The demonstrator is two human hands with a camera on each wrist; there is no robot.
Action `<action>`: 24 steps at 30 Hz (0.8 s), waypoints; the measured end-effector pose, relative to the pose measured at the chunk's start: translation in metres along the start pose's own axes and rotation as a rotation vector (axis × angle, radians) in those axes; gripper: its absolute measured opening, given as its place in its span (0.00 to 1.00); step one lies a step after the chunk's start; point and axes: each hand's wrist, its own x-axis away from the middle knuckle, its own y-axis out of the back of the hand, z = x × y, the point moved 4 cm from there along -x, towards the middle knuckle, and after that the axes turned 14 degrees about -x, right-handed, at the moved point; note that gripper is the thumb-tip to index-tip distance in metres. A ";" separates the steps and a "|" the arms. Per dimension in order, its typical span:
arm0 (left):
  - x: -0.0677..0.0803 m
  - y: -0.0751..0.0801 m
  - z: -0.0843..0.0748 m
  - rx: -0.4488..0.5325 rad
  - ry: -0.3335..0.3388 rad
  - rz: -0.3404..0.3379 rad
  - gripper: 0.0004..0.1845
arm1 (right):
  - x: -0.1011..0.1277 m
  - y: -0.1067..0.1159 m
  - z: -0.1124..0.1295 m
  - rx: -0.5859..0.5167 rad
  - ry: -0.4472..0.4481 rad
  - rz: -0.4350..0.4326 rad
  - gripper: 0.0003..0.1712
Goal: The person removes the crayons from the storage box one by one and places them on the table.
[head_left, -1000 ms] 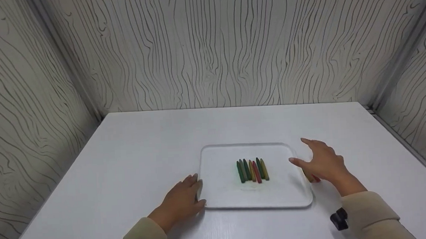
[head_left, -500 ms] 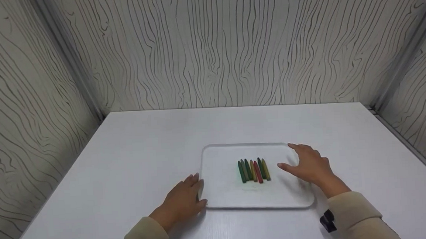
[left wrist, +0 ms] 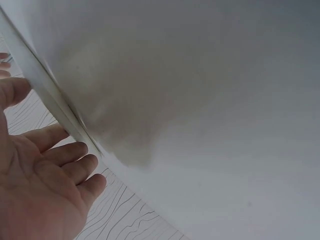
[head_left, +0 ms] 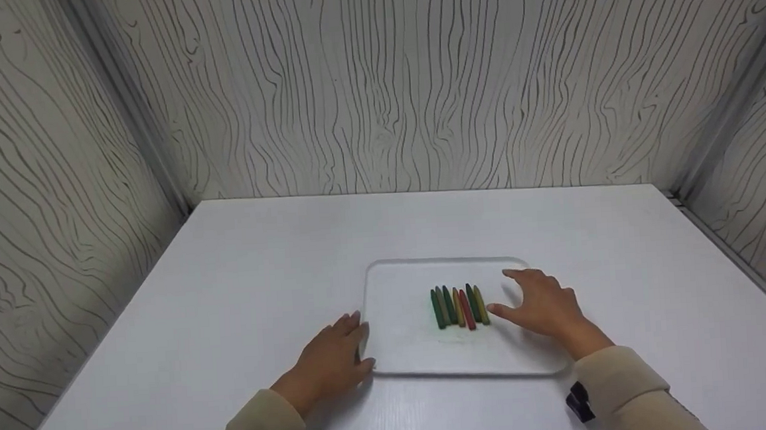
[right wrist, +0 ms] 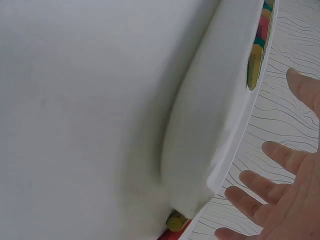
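Note:
Several crayons, among them a red crayon (head_left: 466,309) and a yellow crayon (head_left: 481,305), lie in a side-by-side row on a white tray (head_left: 398,353). At the tray's left edge rests my left hand (head_left: 328,358); its fingers touch the rim (left wrist: 57,102) in the left wrist view. Over the tray's right part hovers my right hand (head_left: 545,305), thumb and fingers spread, holding nothing. Its thumb is near the row's right end. Low in the right wrist view, a yellow-brown crayon (right wrist: 175,222) and something red (right wrist: 172,234) show outside the tray; the arm hides them in the head view.
The tray stands on a white table (head_left: 259,262). Wood-grain patterned panels (head_left: 375,89) close off the back and both sides. A small black device (head_left: 579,402) sits at the right cuff.
My right hand has moved left, from beyond the tray's right edge to over the tray near the crayon row. The left hand has stayed at the left rim.

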 end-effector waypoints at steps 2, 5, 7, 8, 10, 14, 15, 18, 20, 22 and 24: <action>0.000 0.000 0.000 0.002 -0.007 0.002 0.33 | 0.000 -0.002 0.001 0.003 0.011 0.006 0.46; 0.000 0.001 0.000 0.010 -0.018 0.008 0.33 | 0.001 -0.005 0.003 0.007 0.031 0.018 0.45; 0.000 0.001 0.001 0.014 -0.024 0.015 0.33 | 0.001 -0.007 0.004 0.008 0.041 0.028 0.44; 0.000 0.001 0.001 0.014 -0.025 0.016 0.33 | 0.001 -0.008 0.004 0.011 0.044 0.031 0.44; 0.000 0.000 0.001 0.014 -0.023 0.018 0.33 | 0.000 -0.010 0.006 0.018 0.045 0.043 0.44; 0.000 0.000 0.001 0.014 -0.018 0.015 0.33 | 0.001 -0.014 0.008 0.037 0.034 0.058 0.44; 0.000 0.001 0.001 0.016 -0.019 0.015 0.33 | 0.001 -0.015 0.008 0.040 0.031 0.061 0.44; 0.000 0.001 0.001 0.012 -0.026 0.009 0.33 | 0.001 -0.018 0.008 0.050 0.028 0.060 0.44; 0.001 0.002 0.000 0.010 -0.029 0.006 0.33 | 0.001 -0.019 0.008 0.051 0.029 0.058 0.44; 0.001 0.002 0.000 0.009 -0.028 0.000 0.33 | 0.001 -0.020 0.009 0.053 0.036 0.059 0.43; 0.001 0.001 0.000 0.009 -0.026 -0.003 0.33 | 0.001 -0.021 0.009 0.050 0.042 0.064 0.43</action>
